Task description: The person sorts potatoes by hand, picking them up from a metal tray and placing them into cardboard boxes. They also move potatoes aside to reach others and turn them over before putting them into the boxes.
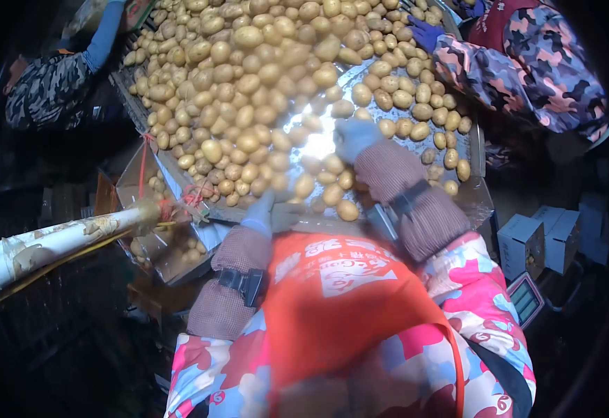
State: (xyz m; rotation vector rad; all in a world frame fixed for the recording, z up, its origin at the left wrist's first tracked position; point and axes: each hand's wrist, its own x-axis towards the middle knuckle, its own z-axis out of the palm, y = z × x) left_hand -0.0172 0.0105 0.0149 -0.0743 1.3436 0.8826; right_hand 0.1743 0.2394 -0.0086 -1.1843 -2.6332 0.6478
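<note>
Potatoes lie heaped over a large metal table, thickest at the left and centre. My right hand, in a blue-grey glove, is over the shiny bare patch beside some potatoes; its fingers are blurred and bunched, and what they hold, if anything, cannot be made out. My left hand, gloved too, is at the table's near edge, close to the lowest potatoes. Glare and blur hide its fingers.
Co-workers stand at the left and right, the right one with a purple glove on the potatoes. A white pole juts in from the left near a cardboard box with potatoes. Boxes stand at the right.
</note>
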